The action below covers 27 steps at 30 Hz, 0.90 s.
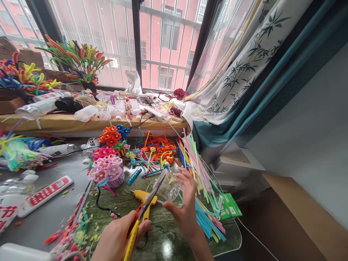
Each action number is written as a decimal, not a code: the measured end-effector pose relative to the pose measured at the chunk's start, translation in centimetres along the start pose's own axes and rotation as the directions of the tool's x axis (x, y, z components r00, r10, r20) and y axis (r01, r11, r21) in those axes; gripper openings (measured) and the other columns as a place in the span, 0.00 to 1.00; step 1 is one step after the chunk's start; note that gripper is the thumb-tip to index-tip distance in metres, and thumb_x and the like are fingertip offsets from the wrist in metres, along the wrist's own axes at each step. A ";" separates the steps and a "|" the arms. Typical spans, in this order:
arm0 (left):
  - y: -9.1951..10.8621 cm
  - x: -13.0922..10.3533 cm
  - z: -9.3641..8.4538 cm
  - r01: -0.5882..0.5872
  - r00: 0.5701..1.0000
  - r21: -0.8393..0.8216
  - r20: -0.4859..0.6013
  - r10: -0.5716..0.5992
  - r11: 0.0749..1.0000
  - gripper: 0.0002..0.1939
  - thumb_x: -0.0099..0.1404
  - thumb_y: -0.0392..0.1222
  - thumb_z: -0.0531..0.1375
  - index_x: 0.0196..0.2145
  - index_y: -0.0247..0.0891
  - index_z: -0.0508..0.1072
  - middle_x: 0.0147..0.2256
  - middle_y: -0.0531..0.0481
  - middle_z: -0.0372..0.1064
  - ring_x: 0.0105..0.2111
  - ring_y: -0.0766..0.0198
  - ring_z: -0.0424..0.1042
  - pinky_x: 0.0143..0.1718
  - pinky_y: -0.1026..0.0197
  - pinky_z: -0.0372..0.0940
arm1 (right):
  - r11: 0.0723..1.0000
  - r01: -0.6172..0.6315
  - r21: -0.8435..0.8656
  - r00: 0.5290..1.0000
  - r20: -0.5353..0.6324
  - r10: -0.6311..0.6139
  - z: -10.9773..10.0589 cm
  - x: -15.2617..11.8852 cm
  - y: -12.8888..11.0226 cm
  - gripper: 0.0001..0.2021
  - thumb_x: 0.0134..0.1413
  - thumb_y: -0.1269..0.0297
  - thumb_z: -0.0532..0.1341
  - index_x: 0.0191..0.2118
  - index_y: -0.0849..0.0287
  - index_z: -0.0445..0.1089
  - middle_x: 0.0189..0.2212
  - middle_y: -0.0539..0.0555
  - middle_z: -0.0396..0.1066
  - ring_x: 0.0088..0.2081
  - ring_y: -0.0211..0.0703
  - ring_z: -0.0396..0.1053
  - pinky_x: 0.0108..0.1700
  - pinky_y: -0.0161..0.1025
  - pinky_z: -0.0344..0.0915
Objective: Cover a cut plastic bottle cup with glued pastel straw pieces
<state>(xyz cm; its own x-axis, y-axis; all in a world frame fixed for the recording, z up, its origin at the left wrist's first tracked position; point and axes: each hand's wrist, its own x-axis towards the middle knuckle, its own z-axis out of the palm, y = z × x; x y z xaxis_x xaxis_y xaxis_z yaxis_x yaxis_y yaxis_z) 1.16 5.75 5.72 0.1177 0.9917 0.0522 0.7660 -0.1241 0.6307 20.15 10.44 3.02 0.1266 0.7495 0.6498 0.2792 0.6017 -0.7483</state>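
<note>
The left hand [119, 235] is closed around the yellow handles of a pair of scissors [148, 206], whose blades slant up toward a clear plastic bottle piece [170, 186]. The right hand [186, 204] grips that bottle piece from its right side, fingers curled over the top and thumb beneath, holding it just above the green desk [168, 232]. The blade tips meet the bottle piece at its left edge; whether they cut into it cannot be told.

Just left of the bottle piece and under the scissors lies a yellow glue gun [143, 197], its black cord trailing away to the left. Right of the bottle piece, a loose spread of coloured pipe cleaners [201, 174] fans across the desk, with a green packet [230, 206] beyond it at the desk's edge. Behind the bottle piece, toward the window, sit orange and blue pipe-cleaner scraps [159, 146]. Left of the bottle piece stand pink pipe-cleaner flowers [107, 170], and farther left a red and white power strip [45, 195] lies flat.
</note>
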 end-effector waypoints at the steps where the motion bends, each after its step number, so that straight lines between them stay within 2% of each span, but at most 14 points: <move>1: 0.1 -0.1 -0.1 0.001 1.000 0.005 -0.014 -0.001 1.000 0.32 0.64 0.70 0.45 0.21 0.42 0.68 0.17 0.55 0.66 0.18 0.64 0.66 0.24 0.65 0.58 | 0.994 -0.100 0.046 0.995 0.021 0.099 0.0 0.1 -0.3 0.35 0.55 0.44 0.63 0.62 0.54 0.51 0.58 0.65 0.59 0.51 0.55 0.69 0.52 0.56 0.70; 3: 0.2 -0.1 -0.4 0.002 0.999 0.006 -0.034 -0.002 1.000 0.31 0.64 0.70 0.45 0.23 0.42 0.69 0.17 0.55 0.67 0.19 0.63 0.68 0.24 0.65 0.58 | 0.958 -0.251 0.140 0.966 0.103 0.238 0.0 0.3 -0.8 0.32 0.56 0.47 0.63 0.60 0.53 0.55 0.54 0.62 0.64 0.44 0.49 0.73 0.48 0.50 0.72; 6: 0.3 -0.2 -0.6 -0.002 0.999 0.010 -0.032 0.003 1.000 0.31 0.65 0.69 0.46 0.22 0.42 0.67 0.17 0.56 0.66 0.18 0.64 0.67 0.24 0.65 0.57 | 0.914 -0.319 0.251 0.946 0.147 0.290 0.1 0.6 -1.1 0.26 0.56 0.53 0.66 0.56 0.53 0.60 0.50 0.58 0.69 0.42 0.45 0.74 0.47 0.45 0.73; 12: 0.3 -0.4 -0.7 -0.021 1.000 0.011 -0.022 0.021 1.000 0.30 0.65 0.68 0.46 0.21 0.41 0.66 0.16 0.56 0.63 0.17 0.65 0.63 0.23 0.65 0.55 | 0.934 -0.226 0.278 0.974 0.081 0.211 0.3 0.8 -0.6 0.27 0.53 0.56 0.69 0.56 0.53 0.63 0.51 0.58 0.68 0.46 0.47 0.72 0.52 0.48 0.70; 15: -0.3 -0.4 -0.4 -0.051 0.999 -0.011 -0.011 0.051 0.999 0.30 0.66 0.67 0.47 0.21 0.41 0.67 0.16 0.57 0.61 0.17 0.67 0.61 0.22 0.65 0.54 | 0.942 -0.197 0.273 0.980 0.066 0.186 0.3 0.7 -0.5 0.27 0.53 0.57 0.68 0.57 0.53 0.62 0.52 0.59 0.67 0.46 0.46 0.72 0.53 0.49 0.70; 21: -1.9 -0.1 0.8 -0.127 0.992 0.003 -0.010 0.127 0.992 0.30 0.66 0.65 0.47 0.19 0.40 0.65 0.15 0.59 0.49 0.15 0.70 0.51 0.19 0.67 0.50 | 0.952 -0.194 0.238 0.981 0.052 0.187 0.0 0.6 -0.6 0.27 0.54 0.58 0.68 0.57 0.53 0.62 0.54 0.60 0.66 0.48 0.48 0.71 0.54 0.51 0.70; 24: -1.3 -0.3 0.8 -0.139 0.990 -0.022 -0.037 0.138 0.990 0.30 0.67 0.65 0.47 0.17 0.40 0.61 0.14 0.59 0.47 0.14 0.71 0.48 0.18 0.66 0.48 | 0.961 -0.175 0.214 0.985 0.049 0.168 -0.2 0.6 -0.4 0.27 0.55 0.58 0.68 0.58 0.52 0.62 0.55 0.59 0.65 0.48 0.47 0.71 0.54 0.51 0.70; 27: -0.5 -0.7 0.6 -0.118 0.993 -0.069 -0.022 0.117 0.991 0.31 0.68 0.65 0.45 0.18 0.40 0.60 0.12 0.58 0.50 0.13 0.71 0.50 0.16 0.66 0.46 | 0.969 -0.155 0.191 0.988 0.044 0.149 -0.4 0.6 -0.1 0.26 0.55 0.58 0.67 0.58 0.52 0.62 0.56 0.59 0.65 0.49 0.48 0.71 0.55 0.51 0.70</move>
<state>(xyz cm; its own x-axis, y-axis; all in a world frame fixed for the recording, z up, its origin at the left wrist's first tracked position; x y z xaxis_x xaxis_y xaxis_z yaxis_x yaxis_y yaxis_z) 1.08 5.08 4.96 0.1924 0.9709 0.1423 0.7015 -0.2375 0.6719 20.59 10.72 3.50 0.1253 0.8421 0.5245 0.0695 0.5199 -0.8514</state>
